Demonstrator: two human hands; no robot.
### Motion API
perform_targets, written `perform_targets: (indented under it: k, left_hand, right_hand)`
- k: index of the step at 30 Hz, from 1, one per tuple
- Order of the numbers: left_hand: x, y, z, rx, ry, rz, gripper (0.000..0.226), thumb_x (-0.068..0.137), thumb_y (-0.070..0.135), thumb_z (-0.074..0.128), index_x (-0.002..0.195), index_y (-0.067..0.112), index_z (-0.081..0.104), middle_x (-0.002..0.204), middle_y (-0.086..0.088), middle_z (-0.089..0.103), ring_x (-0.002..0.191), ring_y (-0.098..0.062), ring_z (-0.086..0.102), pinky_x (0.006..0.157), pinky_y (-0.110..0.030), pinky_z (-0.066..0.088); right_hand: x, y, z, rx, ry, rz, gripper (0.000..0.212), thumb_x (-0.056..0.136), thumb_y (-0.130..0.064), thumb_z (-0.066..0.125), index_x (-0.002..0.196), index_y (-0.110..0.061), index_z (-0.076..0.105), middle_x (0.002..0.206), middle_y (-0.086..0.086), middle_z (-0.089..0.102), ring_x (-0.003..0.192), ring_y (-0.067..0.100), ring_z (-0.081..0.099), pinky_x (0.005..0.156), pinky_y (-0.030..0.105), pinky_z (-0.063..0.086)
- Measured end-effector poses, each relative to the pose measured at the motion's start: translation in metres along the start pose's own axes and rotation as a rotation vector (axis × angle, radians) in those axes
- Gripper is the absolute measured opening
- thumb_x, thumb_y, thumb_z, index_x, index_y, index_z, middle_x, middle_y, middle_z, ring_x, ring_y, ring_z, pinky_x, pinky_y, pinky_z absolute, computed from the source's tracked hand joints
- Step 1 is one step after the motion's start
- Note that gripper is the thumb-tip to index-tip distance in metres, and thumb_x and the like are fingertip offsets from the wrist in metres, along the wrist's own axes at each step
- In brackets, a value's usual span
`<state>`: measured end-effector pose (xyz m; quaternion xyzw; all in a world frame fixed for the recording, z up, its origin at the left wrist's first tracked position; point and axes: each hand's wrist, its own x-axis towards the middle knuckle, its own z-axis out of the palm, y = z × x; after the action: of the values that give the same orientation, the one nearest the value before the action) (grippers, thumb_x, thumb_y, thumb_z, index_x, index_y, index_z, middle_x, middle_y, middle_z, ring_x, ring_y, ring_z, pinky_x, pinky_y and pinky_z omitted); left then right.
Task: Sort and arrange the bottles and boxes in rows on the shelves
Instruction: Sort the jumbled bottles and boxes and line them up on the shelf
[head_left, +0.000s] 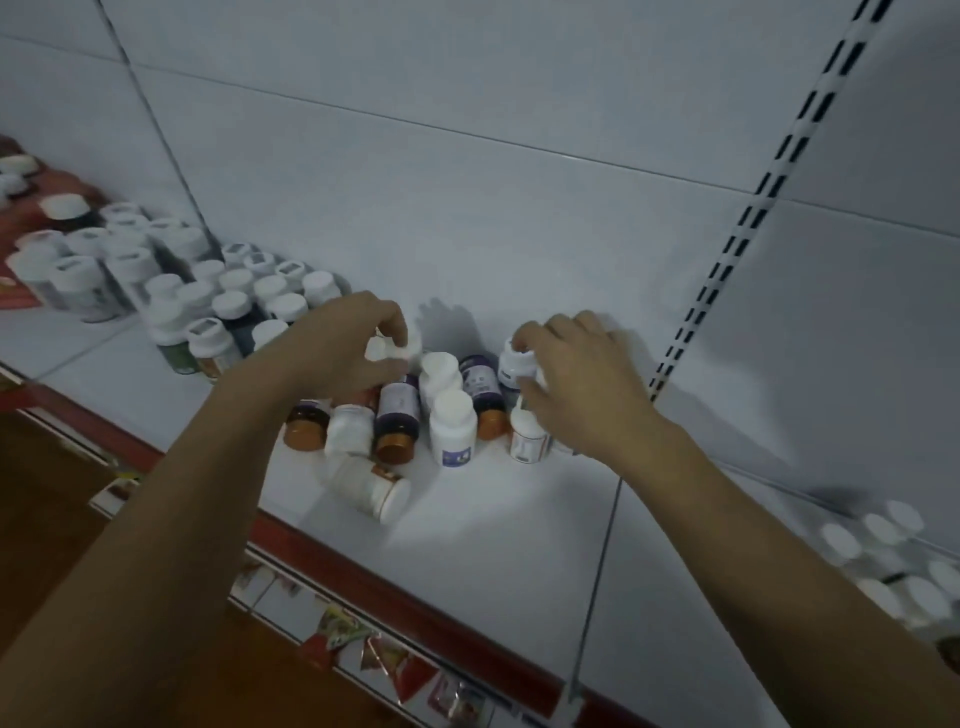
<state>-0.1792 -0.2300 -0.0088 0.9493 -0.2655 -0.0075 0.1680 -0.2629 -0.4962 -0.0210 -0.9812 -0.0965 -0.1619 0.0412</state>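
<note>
A loose heap of small bottles lies on the white shelf (519, 519) in the middle of the view. My left hand (348, 338) pinches the white cap of a bottle (392, 349) at the heap's back left. My right hand (576, 379) grips a white-capped bottle (514, 364) at the heap's back right. Between the hands lie dark purple bottles with gold caps (397, 415) and white bottles (452, 426), some on their sides. One white bottle (371, 486) lies toppled toward the shelf's front.
Upright white-capped bottles stand in rows at the left (208, 296) and at the far right edge (893, 561). The shelf has a red front lip (322, 545) with price labels. A slotted upright (727, 249) runs up the back panel.
</note>
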Motion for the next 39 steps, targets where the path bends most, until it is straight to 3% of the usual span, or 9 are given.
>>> perform_targets:
  k: [4, 9, 14, 19, 23, 27, 32, 37, 39]
  left_hand:
    - [-0.004, -0.007, 0.014, 0.118, -0.298, 0.043, 0.069, 0.053, 0.07, 0.081, 0.103, 0.038, 0.045, 0.103, 0.013, 0.05, 0.093, -0.013, 0.052, 0.081, -0.038, 0.048]
    - [-0.007, -0.018, 0.047, 0.226, -0.283, 0.114, 0.089, 0.055, 0.069, 0.08, 0.125, 0.036, 0.037, 0.12, 0.009, 0.037, 0.107, -0.018, 0.045, 0.09, -0.044, 0.044]
    - [-0.003, -0.038, 0.032, -0.017, -0.283, 0.225, 0.058, 0.065, 0.063, 0.077, 0.112, 0.044, 0.048, 0.111, 0.018, 0.05, 0.095, -0.008, 0.055, 0.083, -0.037, 0.052]
    - [0.007, -0.056, 0.023, -0.215, -0.31, 0.262, 0.036, 0.082, 0.062, 0.067, 0.111, 0.042, 0.06, 0.105, 0.019, 0.066, 0.096, -0.001, 0.061, 0.088, -0.039, 0.053]
    - [0.016, -0.059, 0.026, -0.227, -0.31, 0.231, 0.047, 0.085, 0.075, 0.044, 0.109, 0.039, 0.064, 0.104, 0.016, 0.068, 0.098, -0.005, 0.063, 0.089, -0.042, 0.052]
    - [0.021, -0.06, 0.029, -0.188, -0.264, 0.181, 0.06, 0.091, 0.075, 0.026, 0.098, 0.029, 0.064, 0.091, 0.009, 0.067, 0.086, -0.008, 0.062, 0.085, -0.045, 0.052]
    - [0.011, -0.066, 0.029, -0.273, -0.076, 0.185, 0.046, 0.103, 0.058, 0.031, 0.098, 0.026, 0.063, 0.088, 0.007, 0.067, 0.083, -0.011, 0.063, 0.079, -0.047, 0.052]
    - [-0.02, -0.095, 0.014, -0.192, 0.08, 0.086, 0.019, 0.099, 0.022, 0.055, 0.112, 0.024, 0.068, 0.094, 0.01, 0.069, 0.079, -0.007, 0.064, 0.073, -0.04, 0.057]
    - [-0.038, -0.104, 0.013, -0.163, 0.078, 0.039, 0.018, 0.094, 0.022, 0.063, 0.111, 0.025, 0.068, 0.089, 0.013, 0.065, 0.074, -0.007, 0.062, 0.068, -0.037, 0.055]
  right_hand:
    - [0.017, -0.028, 0.047, -0.216, -0.282, -0.053, 0.06, 0.072, -0.051, 0.076, 0.116, -0.018, 0.054, 0.107, 0.005, 0.066, 0.113, 0.032, 0.051, 0.082, 0.045, 0.034]
    - [0.023, -0.042, 0.072, -0.325, -0.187, -0.001, 0.06, 0.049, -0.047, 0.084, 0.095, -0.017, 0.06, 0.079, 0.004, 0.065, 0.089, 0.032, 0.055, 0.071, 0.041, 0.032]
    - [0.024, -0.038, 0.056, -0.178, -0.153, 0.013, 0.046, 0.073, -0.054, 0.064, 0.104, -0.022, 0.053, 0.091, 0.001, 0.065, 0.094, 0.03, 0.056, 0.075, 0.04, 0.03]
    - [0.038, -0.031, 0.033, 0.2, -0.025, 0.114, 0.033, 0.082, -0.029, 0.07, 0.11, -0.021, 0.054, 0.091, -0.004, 0.062, 0.076, 0.022, 0.054, 0.067, 0.031, 0.041]
    - [0.052, -0.029, 0.046, 0.262, -0.024, 0.131, 0.024, 0.081, -0.024, 0.067, 0.101, -0.023, 0.054, 0.091, -0.004, 0.062, 0.08, 0.02, 0.056, 0.066, 0.032, 0.046]
    - [0.063, -0.033, 0.046, 0.154, -0.063, 0.097, 0.018, 0.082, -0.033, 0.062, 0.096, -0.024, 0.055, 0.092, -0.005, 0.059, 0.087, 0.022, 0.054, 0.07, 0.033, 0.039]
    - [0.094, -0.05, 0.032, 0.094, -0.105, 0.098, 0.022, 0.098, -0.044, 0.049, 0.101, -0.027, 0.063, 0.1, -0.005, 0.062, 0.097, 0.02, 0.051, 0.079, 0.038, 0.035]
    - [0.123, -0.081, 0.043, -0.084, -0.432, 0.09, 0.022, 0.098, -0.04, 0.045, 0.093, -0.023, 0.058, 0.091, 0.0, 0.06, 0.09, 0.026, 0.055, 0.079, 0.039, 0.032]
    - [0.131, -0.083, 0.051, -0.149, -0.477, 0.123, 0.016, 0.094, -0.038, 0.052, 0.093, -0.022, 0.052, 0.089, 0.001, 0.057, 0.088, 0.027, 0.055, 0.08, 0.041, 0.035]
